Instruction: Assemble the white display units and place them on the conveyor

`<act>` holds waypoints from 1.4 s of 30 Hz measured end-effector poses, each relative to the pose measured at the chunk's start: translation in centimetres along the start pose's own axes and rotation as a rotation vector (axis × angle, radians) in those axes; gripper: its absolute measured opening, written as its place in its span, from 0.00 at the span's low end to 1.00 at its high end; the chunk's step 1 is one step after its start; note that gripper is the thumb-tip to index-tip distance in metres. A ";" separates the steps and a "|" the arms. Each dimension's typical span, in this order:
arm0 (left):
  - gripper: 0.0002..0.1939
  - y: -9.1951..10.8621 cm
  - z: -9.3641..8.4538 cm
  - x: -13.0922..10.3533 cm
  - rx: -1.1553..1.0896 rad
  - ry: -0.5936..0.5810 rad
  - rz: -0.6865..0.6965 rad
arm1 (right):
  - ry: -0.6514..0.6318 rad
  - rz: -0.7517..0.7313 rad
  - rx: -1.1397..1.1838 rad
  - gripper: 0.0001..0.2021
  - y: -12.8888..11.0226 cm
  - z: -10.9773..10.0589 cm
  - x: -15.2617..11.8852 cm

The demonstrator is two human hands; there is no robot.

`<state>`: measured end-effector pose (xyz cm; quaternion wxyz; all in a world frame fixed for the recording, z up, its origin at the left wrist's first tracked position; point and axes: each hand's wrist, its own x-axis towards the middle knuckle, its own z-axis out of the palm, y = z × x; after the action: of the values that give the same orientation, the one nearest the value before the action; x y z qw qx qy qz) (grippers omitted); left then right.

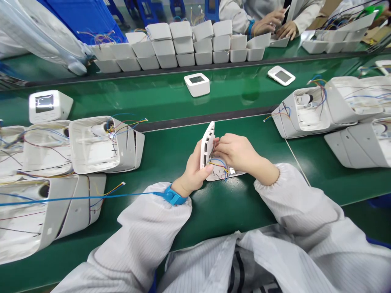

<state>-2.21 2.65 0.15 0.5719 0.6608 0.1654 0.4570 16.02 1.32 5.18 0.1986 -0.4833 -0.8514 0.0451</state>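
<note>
1. A green workbench [232, 215] spans the scene, bare in front of the worker's body; that clear strip, it seems, gives both forearms room to rest and steady fine work.
2. Open white housings, their leads loose, crowd the left side [91, 152] and stand at right [308, 112]; elbows would do well to stay tucked, away from those trailing ends.
3. Between them, a white shell [215, 175] lies under the hands, partly hidden; it is best left flat and unshifted while leads reach up from it.
4. The right hand [238, 151] bends in at the panel's inner side, fingertips drawn close together; whether they pinch a lead cannot be told. A light, straight push or pull would likely serve better than a twist.
5. The left hand [193, 169] grips the white panel between thumb and fingers; a firm hold by the rim should spare the inner face.
6. That white panel [207, 146] stands on edge, slightly tilted, above the shell's left side, a good angle for access.
7. A blue wrist strap [174, 195] circles the left cuff, its cord wanting slack.
8. Thin coloured wires [225, 166] loop beneath the right hand, easily snagged or pinched.
</note>
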 end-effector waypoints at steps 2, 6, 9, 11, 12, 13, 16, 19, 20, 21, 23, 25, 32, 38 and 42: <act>0.37 0.1 0.0 0.0 0.029 0.004 -0.011 | -0.007 0.011 -0.035 0.14 0.0 0.1 0.1; 0.37 0.1 0.1 0.0 0.007 0.021 -0.056 | -0.037 0.038 -0.032 0.13 -0.3 0.3 0.3; 0.38 0.0 0.0 0.0 -0.043 0.049 -0.067 | -0.043 0.084 0.059 0.12 -0.4 -0.2 0.2; 0.36 0.0 0.0 0.0 -0.070 0.078 -0.073 | -0.020 0.144 0.205 0.12 -0.3 -1.1 0.0; 0.35 0.0 0.0 0.0 -0.078 0.092 -0.075 | -0.034 0.163 0.320 0.12 -0.3 -1.7 -0.2; 0.35 0.1 0.0 0.1 -0.084 0.101 -0.077 | -0.079 0.165 0.448 0.12 -0.3 -2.4 -0.4; 0.34 0.3 0.1 0.2 -0.092 0.102 -0.075 | -0.309 0.098 0.746 0.13 -0.2 -3.9 -0.8; 0.34 0.5 0.2 0.2 -0.085 0.106 -0.064 | -0.377 0.086 0.849 0.10 0.1 -4.2 -0.9; 0.34 0.5 0.2 0.2 -0.082 0.108 -0.062 | -0.372 0.095 0.878 0.09 0.2 -4.1 -0.9; 0.35 0.5 0.2 0.2 -0.078 0.109 -0.064 | -0.368 0.103 0.902 0.08 0.3 -3.9 -0.9; 0.35 0.4 0.1 0.1 -0.065 0.109 -0.070 | -0.364 0.102 0.904 0.06 0.4 -3.5 -1.0; 0.35 0.4 0.1 0.1 -0.051 0.109 -0.068 | -0.342 0.063 0.823 0.05 0.3 -3.1 -1.0; 0.40 0.8 0.5 0.2 0.013 0.070 -0.009 | -0.164 -0.093 0.123 0.08 0.6 -2.1 -0.6; 0.41 1.3 0.9 0.4 0.117 0.046 0.006 | -0.155 0.012 -0.069 0.08 0.4 -1.9 -0.6; 0.44 0.7 0.8 0.3 0.200 0.032 -0.001 | -0.250 0.108 -0.073 0.11 -0.3 -2.4 -0.4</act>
<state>-1.62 2.16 0.96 0.5004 0.7074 0.2196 0.4483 16.88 0.55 7.39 0.0706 -0.5259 -0.8434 0.0846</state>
